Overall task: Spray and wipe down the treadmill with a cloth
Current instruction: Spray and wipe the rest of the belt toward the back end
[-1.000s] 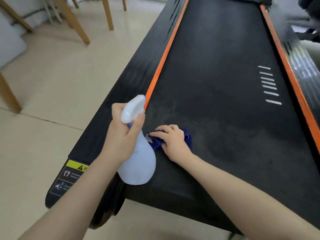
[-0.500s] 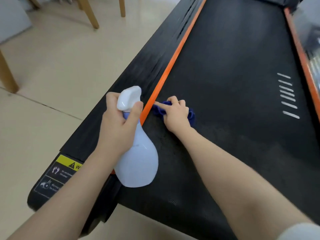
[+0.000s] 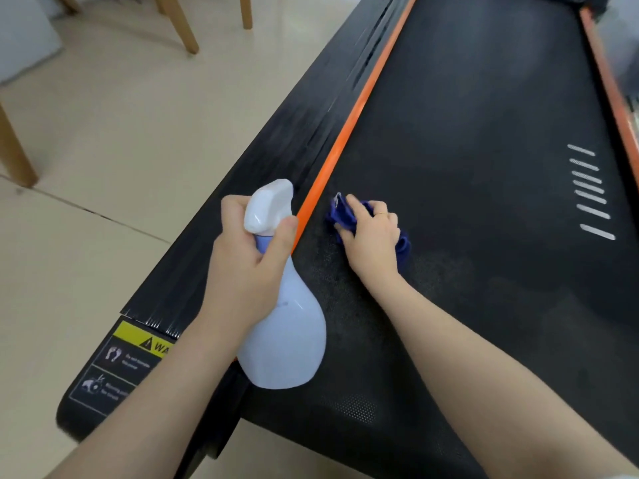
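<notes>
A: Room first. Beige tiled floor (image 3: 103,140), wooden chair legs (image 3: 179,25) at the far left. What's the big surface?

B: The long black treadmill belt (image 3: 466,167), with an orange stripe (image 3: 349,122) along its left edge and white dashes (image 3: 591,191) far right. Yellow warning sticker (image 3: 145,340) on the near-left corner.

A: Your hands?

B: My left hand (image 3: 249,264) is wrapped round the neck of the pale-blue plastic spray bottle (image 3: 287,340), thumb up by its white trigger head, held just above the belt's near-left edge. My right hand (image 3: 371,236) presses the bunched dark-blue cloth (image 3: 342,216) flat on the belt, fingers curled over it, just right of the orange stripe.

A: What changed?

B: A second ago the cloth sat nearer the belt's end; since then I've pushed it forward along the stripe. Bottle came along with it.

A: Meaning?

B: Wiping's under way. I'd say the near-left patch is done, looks faintly damp. Most of the belt and the right side are left.
</notes>
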A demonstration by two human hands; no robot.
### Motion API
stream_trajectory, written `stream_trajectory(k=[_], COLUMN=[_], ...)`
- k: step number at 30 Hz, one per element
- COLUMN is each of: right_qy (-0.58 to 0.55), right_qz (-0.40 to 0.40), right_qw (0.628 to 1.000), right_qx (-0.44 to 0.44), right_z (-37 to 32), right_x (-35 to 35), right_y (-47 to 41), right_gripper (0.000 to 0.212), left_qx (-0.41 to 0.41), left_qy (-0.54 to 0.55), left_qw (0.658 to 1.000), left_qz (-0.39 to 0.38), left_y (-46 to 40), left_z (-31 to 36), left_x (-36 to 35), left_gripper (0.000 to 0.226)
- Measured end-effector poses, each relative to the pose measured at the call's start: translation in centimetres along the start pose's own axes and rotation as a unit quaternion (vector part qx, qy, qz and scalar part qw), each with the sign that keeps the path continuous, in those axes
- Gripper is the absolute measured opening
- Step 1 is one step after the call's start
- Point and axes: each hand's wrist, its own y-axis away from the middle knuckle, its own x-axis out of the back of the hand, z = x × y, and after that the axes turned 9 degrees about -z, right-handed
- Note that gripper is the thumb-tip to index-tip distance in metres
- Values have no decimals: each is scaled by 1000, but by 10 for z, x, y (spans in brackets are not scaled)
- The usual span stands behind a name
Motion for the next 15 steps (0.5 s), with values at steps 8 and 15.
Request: stream_trajectory(k=[8,15], right_qy=[88,75], right_qz=[-164,-37], right_qw=[925,993], right_qx=[331,84], right_z=[47,-1], right_x=[33,8], right_y=[15,-10], right_gripper=[42,35], left_qx=[29,47], left_qy=[3,-4], left_qw=[1000,999], left_qz=[-2,-6], left_y=[-9,-15], left_z=[-7,-6], left_x=[-1,-4], left_gripper=[18,18])
